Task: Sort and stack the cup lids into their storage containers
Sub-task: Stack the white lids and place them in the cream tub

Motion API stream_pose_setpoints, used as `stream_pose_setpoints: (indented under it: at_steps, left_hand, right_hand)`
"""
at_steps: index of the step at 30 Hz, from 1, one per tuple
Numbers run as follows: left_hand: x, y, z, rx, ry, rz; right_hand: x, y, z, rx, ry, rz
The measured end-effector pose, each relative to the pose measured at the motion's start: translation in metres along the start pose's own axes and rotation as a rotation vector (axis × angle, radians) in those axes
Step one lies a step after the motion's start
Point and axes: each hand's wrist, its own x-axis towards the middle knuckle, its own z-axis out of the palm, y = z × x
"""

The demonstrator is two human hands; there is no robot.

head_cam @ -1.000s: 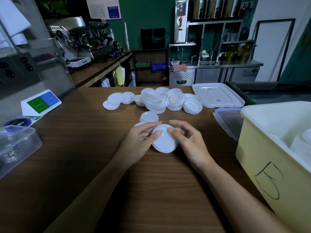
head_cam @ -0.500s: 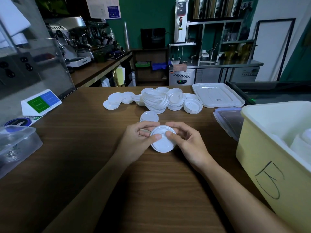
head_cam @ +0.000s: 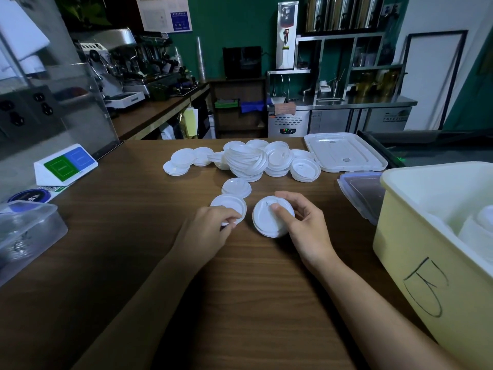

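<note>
Thumb and curled fingers of right hand [head_cam: 306, 231] gripping small stack [head_cam: 264, 222] of lids, low over table [head_cam: 133, 236]. Left hand [head_cam: 208, 231] pinching near edge of flat lid [head_cam: 229, 206] just beside. Round, white, thin. Big pile [head_cam: 248, 161] further back, yellow bin [head_cam: 416, 249] at right.

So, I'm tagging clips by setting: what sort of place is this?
Most likely a café: an espresso machine at the left, steel urns at the back, and cup lids heaped on the wooden counter.

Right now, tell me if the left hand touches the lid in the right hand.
Apart. The head view shows bare table between the left hand and the lid in the right hand.
</note>
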Motion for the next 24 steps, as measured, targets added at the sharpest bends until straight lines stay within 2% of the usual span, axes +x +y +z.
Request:
stream_pose_setpoints:
  at_steps: [9, 12, 20, 22, 24]
  left_hand:
    - [0.000, 0.000, 0.001, -0.078, 0.006, -0.003]
    - [0.001, 0.002, 0.000, -0.140, -0.010, -0.062]
    - [0.003, 0.021, -0.007, -0.330, 0.266, -0.138]
    - [0.003, 0.025, -0.008, -0.503, 0.237, -0.231]
    - [0.004, 0.030, -0.008, -0.828, 0.197, -0.344]
  right_hand:
    - [-0.001, -0.002, 0.002, -0.003, -0.003, 0.021]
    - [-0.001, -0.002, 0.001, -0.014, 0.002, 0.008]
    - [-0.002, -0.002, 0.001, -0.012, 0.005, -0.016]
    - [-0.002, -0.002, 0.001, -0.018, 0.018, -0.013]
    - [-0.002, -0.002, 0.002, 0.010, 0.047, 0.001]
